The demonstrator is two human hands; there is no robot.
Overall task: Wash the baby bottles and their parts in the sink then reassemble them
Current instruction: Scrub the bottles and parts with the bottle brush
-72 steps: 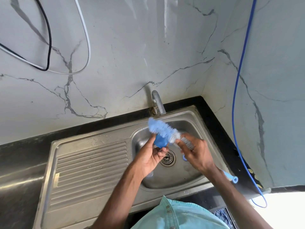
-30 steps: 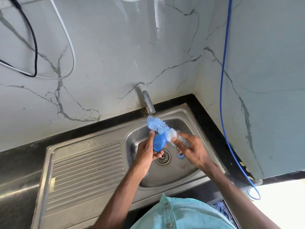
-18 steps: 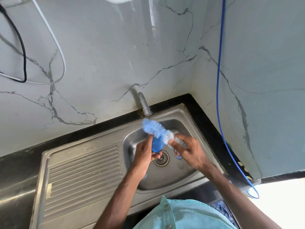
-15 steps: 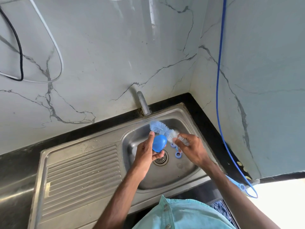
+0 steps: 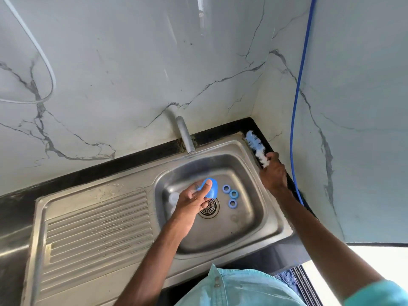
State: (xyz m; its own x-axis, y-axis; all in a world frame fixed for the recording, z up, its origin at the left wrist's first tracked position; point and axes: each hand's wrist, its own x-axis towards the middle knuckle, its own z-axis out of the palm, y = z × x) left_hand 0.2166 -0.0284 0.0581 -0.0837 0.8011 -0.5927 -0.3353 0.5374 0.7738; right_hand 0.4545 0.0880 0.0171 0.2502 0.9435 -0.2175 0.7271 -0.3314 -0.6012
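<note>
Marble wall [image 5: 132, 74] fills my feed behind the drain [image 5: 208, 208] and wraps round on its right. Black table [image 5: 92, 173] runs along the foot of the wall, behind and right of the drain. Steel sink [image 5: 276, 217] is set in it, basin around the drain, ribbed draining board [image 5: 95, 228] off to the drain's left. Light blue shirt [image 5: 238, 288] sits at the bottom edge, nearer me than the drain.

Blue hose [image 5: 297, 96] hangs down the wall well right of the drain. White cable [image 5: 47, 62] loops on the wall far up and left of it. Tap [image 5: 184, 135] stands behind the drain, spout angled towards the basin.

Left hand [image 5: 189, 202] is over the basin, just left of the drain and above it. Its fingers [image 5: 207, 185] pinch a blue cap [image 5: 212, 188], open side facing down, held just behind the drain and clear of the basin floor.

Right hand [image 5: 272, 173] is out past the basin rim, behind and right of the drain, over the table strip. Back of hand faces me; its fingers are closed round the brush [image 5: 256, 146] near the white bristles. Blue bristle end points away towards the wall corner. I can't tell if the brush touches the table.

Three blue rings [image 5: 226, 188] [image 5: 234, 193] [image 5: 232, 203] lie on the basin floor just right of the drain, clustered close. A clear piece [image 5: 174, 198] lies left of the drain, half hidden by the left hand, too blurred to name.
</note>
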